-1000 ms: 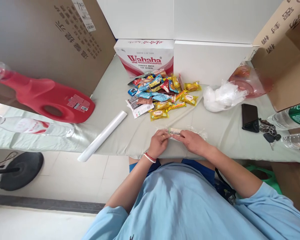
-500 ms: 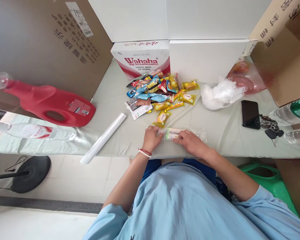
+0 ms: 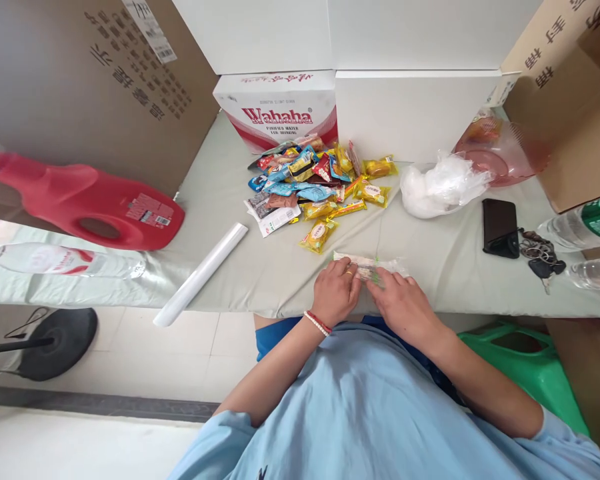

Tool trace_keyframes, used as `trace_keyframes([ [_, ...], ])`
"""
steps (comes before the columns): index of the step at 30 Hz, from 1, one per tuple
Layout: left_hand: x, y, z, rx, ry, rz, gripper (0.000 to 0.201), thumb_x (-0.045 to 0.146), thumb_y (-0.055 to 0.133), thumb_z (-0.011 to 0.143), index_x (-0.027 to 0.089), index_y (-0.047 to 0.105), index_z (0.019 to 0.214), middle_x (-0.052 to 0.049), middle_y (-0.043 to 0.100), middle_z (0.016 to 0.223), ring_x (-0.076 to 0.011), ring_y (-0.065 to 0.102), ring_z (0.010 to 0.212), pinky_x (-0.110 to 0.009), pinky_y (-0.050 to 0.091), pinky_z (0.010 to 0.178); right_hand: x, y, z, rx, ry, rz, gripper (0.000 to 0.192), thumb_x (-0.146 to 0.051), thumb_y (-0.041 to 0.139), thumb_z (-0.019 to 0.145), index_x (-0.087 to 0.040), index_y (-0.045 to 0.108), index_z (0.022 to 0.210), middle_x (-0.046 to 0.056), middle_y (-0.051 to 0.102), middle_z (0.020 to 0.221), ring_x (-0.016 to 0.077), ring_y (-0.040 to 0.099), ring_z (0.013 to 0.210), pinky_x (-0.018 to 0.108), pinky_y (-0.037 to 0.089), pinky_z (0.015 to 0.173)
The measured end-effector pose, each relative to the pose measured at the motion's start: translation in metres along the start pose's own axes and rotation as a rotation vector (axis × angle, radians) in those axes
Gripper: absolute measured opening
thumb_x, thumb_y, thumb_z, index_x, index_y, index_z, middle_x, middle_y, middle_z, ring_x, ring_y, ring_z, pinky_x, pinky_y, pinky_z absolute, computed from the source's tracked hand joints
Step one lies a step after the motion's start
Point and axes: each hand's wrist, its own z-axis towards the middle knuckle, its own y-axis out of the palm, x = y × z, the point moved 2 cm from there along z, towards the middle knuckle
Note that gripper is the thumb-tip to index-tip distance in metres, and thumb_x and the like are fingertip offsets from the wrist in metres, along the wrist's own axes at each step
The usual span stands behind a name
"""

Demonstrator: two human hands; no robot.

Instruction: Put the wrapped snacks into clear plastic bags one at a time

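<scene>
While both hands rest near the front edge of the table (image 3: 260, 280), the left hand (image 3: 336, 291) and right hand (image 3: 405, 305) pinch a clear snack packet (image 3: 367, 265) between them, fingers curled onto its near edge, the packet lying flat on the cloth. Just beyond the packet to the left lies a yellow wrapped snack (image 3: 319, 234), and behind that the snack pile (image 3: 313, 180) spreads before the Wahaha box (image 3: 276, 109). Right of the pile sits a crumpled white bag (image 3: 440, 188), then a black phone (image 3: 500, 227) and keys (image 3: 540, 257). Well left of the pile lie a white roll (image 3: 201, 273) and a red jug (image 3: 85, 203)
</scene>
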Motion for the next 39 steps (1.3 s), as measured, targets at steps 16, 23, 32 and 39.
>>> trace_keyframes([
  [16,-0.001,0.034,-0.031,-0.009,0.075,0.259,0.059,0.017,0.043,0.098,0.012,0.042,0.157,-0.018,0.047,0.160,-0.0323,0.050,0.140,-0.046,0.045,0.095,0.072,0.014,0.021,0.093,0.258,0.209,0.027,-0.039,0.054,0.098,-0.019,0.068,0.106,0.012,0.068,0.105,0.0285,0.061,0.102,0.038,0.046,0.093],
  [23,0.002,0.035,-0.029,-0.034,0.073,0.223,0.060,0.014,0.042,0.098,0.014,0.041,0.158,-0.019,0.045,0.162,-0.0322,0.047,0.143,-0.048,0.046,0.098,0.049,-0.028,0.034,0.148,0.264,0.358,0.015,-0.036,0.052,0.097,-0.024,0.062,0.096,0.003,0.070,0.085,0.0210,0.065,0.077,0.028,0.043,0.070],
  [32,-0.025,0.012,-0.034,0.154,0.062,-0.242,0.044,0.012,0.049,0.092,0.015,0.062,0.133,-0.014,0.065,0.138,-0.0268,0.054,0.134,-0.045,0.046,0.111,-0.018,0.002,0.108,0.016,0.197,0.086,0.023,-0.024,0.039,0.105,-0.019,0.061,0.107,0.011,0.071,0.105,0.0234,0.065,0.093,0.030,0.039,0.073],
  [39,-0.046,0.015,-0.012,0.206,-0.388,-0.177,0.024,0.033,0.060,0.095,0.018,0.072,0.108,-0.013,0.065,0.107,-0.0300,0.058,0.105,-0.047,0.048,0.094,-0.017,0.018,0.085,0.114,0.159,0.109,0.028,-0.022,0.032,0.106,-0.018,0.059,0.114,0.013,0.063,0.109,0.0243,0.061,0.092,0.032,0.043,0.076],
])
